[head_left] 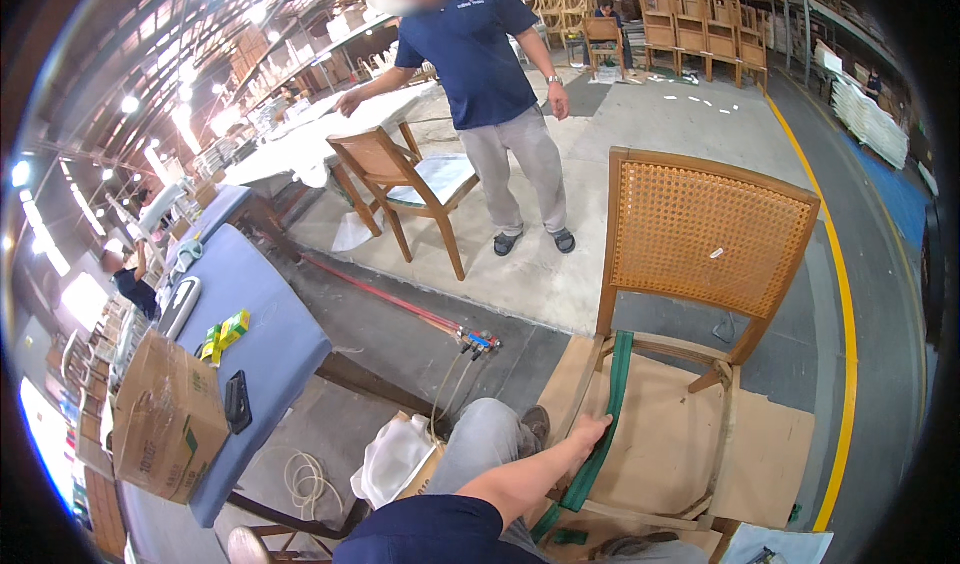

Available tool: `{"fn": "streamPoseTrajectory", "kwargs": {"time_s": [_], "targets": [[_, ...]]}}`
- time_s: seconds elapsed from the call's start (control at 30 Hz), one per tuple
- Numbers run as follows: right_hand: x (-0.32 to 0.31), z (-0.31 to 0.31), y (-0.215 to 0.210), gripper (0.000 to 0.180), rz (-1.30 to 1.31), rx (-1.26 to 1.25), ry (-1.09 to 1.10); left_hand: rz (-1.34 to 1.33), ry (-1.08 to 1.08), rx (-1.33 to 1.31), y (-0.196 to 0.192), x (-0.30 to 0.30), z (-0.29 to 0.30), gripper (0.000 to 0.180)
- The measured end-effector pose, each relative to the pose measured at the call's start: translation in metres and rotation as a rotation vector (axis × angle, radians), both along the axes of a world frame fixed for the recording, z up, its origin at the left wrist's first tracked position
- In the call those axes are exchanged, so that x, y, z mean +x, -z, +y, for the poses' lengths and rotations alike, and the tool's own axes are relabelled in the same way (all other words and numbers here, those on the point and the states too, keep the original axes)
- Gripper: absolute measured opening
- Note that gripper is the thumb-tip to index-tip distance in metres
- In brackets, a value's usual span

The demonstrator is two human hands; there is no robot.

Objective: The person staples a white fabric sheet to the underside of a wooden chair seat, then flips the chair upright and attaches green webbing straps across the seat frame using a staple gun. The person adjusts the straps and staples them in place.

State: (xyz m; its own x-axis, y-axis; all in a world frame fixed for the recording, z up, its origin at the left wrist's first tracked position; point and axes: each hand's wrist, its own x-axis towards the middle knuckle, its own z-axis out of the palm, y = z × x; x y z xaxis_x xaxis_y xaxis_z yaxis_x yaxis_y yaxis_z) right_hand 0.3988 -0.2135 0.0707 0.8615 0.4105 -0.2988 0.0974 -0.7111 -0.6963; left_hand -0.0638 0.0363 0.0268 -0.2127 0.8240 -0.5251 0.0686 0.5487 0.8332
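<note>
My left hand (588, 436) is closed on a green webbing strap (612, 404). The strap runs along the left side of a wooden chair's bare seat frame (722, 449), from the backrest toward me. That chair has a woven cane backrest (700, 239), and its seat is open in the middle, showing cardboard below. A short piece of green webbing (570, 537) lies near the front of the frame, close to my knees. My right hand does not show.
Cardboard sheets (780, 454) lie under the chair. At left stands a blue-covered table (270, 304) with a cardboard box (170, 414). Red hoses (390, 299) and a coiled pale hose (308, 476) cross the floor. Another person (470, 54) stands beside a second chair (385, 169).
</note>
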Motion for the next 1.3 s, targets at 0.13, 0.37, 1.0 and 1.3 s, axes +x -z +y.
{"fn": "streamPoseTrajectory", "kwargs": {"time_s": [0.13,0.37,1.0,1.3], "targets": [[0.009,-0.023,0.005,0.048,-0.017,-0.049,-0.004,-0.543,0.136,-0.284,-0.010,-0.026,-0.027,0.036],[0.007,-0.072,-0.007,0.054,-0.110,-0.091,0.018,-0.785,0.301,-0.379,-0.007,-0.036,-0.113,0.040],[-0.166,0.001,0.013,0.034,0.204,0.382,-0.371,-0.684,0.322,-0.708,-0.011,-0.063,-0.175,0.046],[-0.294,0.034,0.047,0.025,0.484,0.297,-0.657,-0.448,0.459,-0.346,-0.003,-0.054,-0.178,0.050]]}}
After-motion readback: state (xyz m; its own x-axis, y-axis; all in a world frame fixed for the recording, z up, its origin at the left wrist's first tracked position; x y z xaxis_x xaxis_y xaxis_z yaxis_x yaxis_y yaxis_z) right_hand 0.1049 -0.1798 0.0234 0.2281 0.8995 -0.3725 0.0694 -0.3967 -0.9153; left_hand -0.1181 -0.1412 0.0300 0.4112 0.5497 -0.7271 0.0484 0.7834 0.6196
